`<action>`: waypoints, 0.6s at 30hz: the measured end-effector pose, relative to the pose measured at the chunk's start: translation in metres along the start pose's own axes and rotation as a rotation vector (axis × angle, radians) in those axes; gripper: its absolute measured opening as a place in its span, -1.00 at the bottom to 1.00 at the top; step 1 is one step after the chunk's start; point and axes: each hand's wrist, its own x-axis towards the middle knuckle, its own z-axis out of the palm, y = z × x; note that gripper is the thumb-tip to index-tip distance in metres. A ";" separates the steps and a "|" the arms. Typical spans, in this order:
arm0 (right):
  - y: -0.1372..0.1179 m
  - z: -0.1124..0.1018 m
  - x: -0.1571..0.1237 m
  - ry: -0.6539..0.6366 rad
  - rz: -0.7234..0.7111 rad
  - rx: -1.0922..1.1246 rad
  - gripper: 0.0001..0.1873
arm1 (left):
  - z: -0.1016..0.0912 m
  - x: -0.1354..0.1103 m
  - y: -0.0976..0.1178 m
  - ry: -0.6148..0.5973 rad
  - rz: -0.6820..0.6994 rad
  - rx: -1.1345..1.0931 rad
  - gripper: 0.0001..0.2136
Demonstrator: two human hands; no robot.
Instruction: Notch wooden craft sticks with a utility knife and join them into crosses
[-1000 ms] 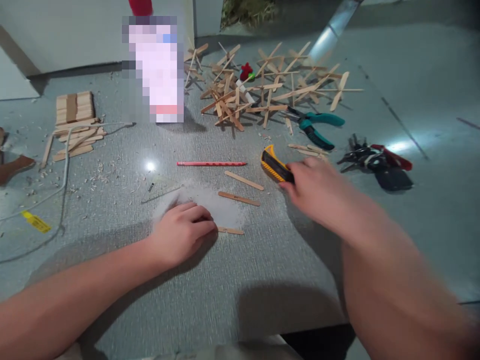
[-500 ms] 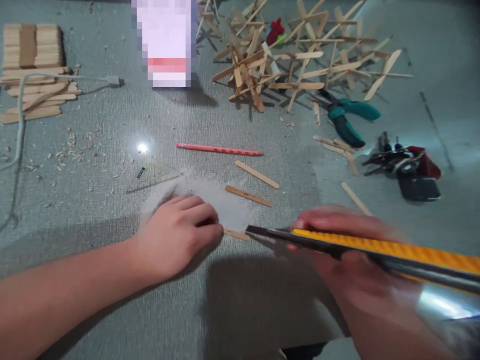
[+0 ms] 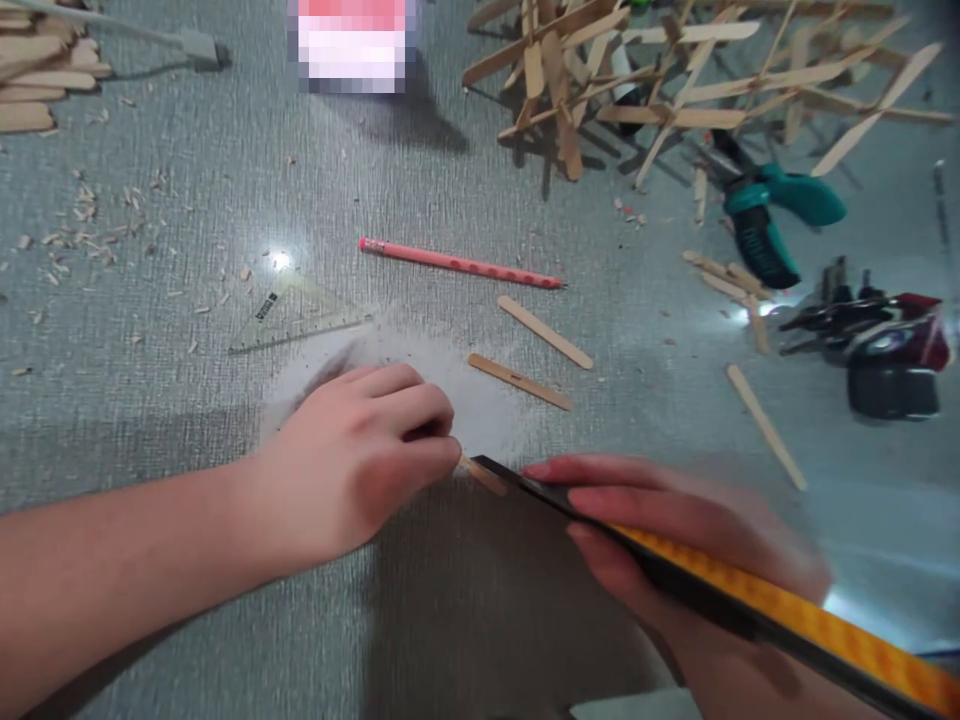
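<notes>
My left hand (image 3: 360,460) lies curled on the grey table, fingers pinched down on the end of a short wooden craft stick (image 3: 482,474). My right hand (image 3: 660,540) grips a yellow and black utility knife (image 3: 720,590). Its dark blade tip rests against that stick beside my left fingertips. Two more loose sticks (image 3: 544,332) (image 3: 519,381) lie just beyond, with a pink pencil (image 3: 459,263) behind them. A clear plastic set square (image 3: 296,315) sits left of the pencil.
A tangle of glued craft sticks (image 3: 675,90) fills the far right. Teal-handled pliers (image 3: 765,225) and a dark red and black tool (image 3: 877,345) lie right. Stacked sticks (image 3: 37,80) and wood shavings (image 3: 82,215) are far left, with a blurred container (image 3: 352,40) at the back.
My right hand picked up the knife from beyond the sticks and brought its blade to the stick under my left fingers. The view moved closer and lower.
</notes>
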 end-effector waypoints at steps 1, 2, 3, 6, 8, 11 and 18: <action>0.000 0.000 0.002 -0.023 -0.084 -0.051 -0.58 | 0.000 0.000 0.000 0.001 0.001 -0.005 -0.74; 0.000 -0.001 0.003 -0.042 -0.147 -0.098 -0.57 | 0.000 0.000 0.000 0.001 0.002 -0.009 -0.75; 0.001 -0.002 0.005 -0.058 -0.194 -0.135 -0.57 | 0.001 0.000 0.000 0.002 0.003 -0.010 -0.75; -0.001 -0.004 0.009 -0.100 -0.165 -0.170 -0.55 | 0.001 0.000 0.000 0.002 0.004 -0.011 -0.76; -0.003 -0.005 0.011 -0.114 -0.150 -0.170 -0.55 | 0.001 0.000 -0.001 -0.004 0.003 -0.010 -0.76; -0.004 -0.005 0.012 -0.119 -0.164 -0.164 -0.54 | 0.000 0.000 0.000 -0.007 0.003 -0.013 -0.76; -0.001 -0.006 0.010 -0.138 -0.165 -0.162 -0.50 | 0.000 0.001 0.000 0.002 0.002 -0.009 -0.76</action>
